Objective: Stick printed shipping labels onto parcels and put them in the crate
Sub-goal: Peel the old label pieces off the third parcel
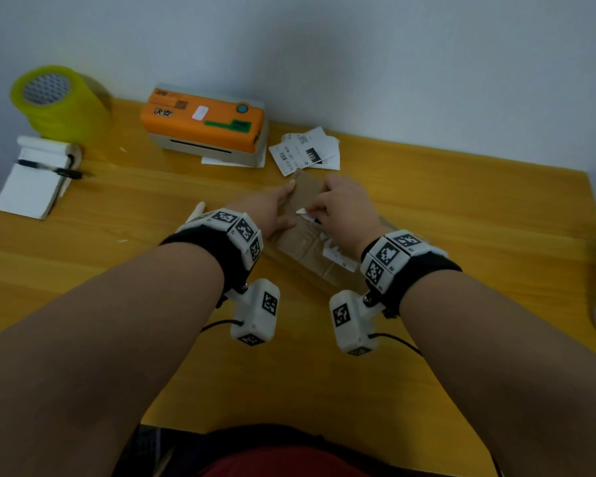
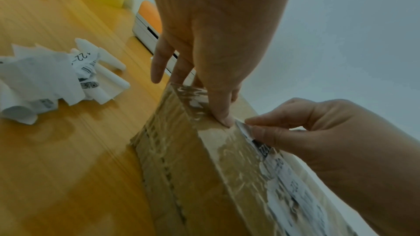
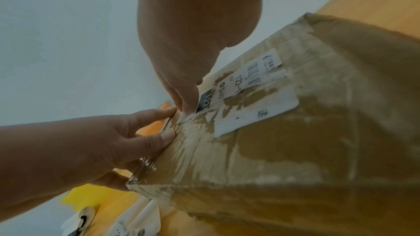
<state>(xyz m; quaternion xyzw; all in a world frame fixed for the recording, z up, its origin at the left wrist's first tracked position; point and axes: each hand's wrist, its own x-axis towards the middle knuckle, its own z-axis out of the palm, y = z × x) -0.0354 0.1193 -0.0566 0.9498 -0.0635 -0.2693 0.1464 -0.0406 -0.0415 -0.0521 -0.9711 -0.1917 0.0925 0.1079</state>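
Observation:
A brown cardboard parcel [image 1: 300,242] wrapped in clear tape lies on the yellow wooden table [image 1: 461,208] between my hands. A white printed label [image 1: 334,251] lies on its top face, partly torn and patchy [image 3: 256,114]. My left hand [image 1: 276,208] grips the parcel's left far edge, thumb pressed on the top [image 2: 223,117] and fingers over the side. My right hand [image 1: 338,204] pinches the far corner of the label [image 2: 247,128] between thumb and forefinger, close by the left thumb. The same pinch appears in the right wrist view [image 3: 188,103].
An orange and white label printer [image 1: 203,125] stands at the back by the wall. Loose printed labels [image 1: 307,153] lie right of it. A yellow tape roll [image 1: 55,101] and a notepad with a pen [image 1: 35,177] sit far left. Crumpled label papers [image 2: 45,78] lie left of the parcel.

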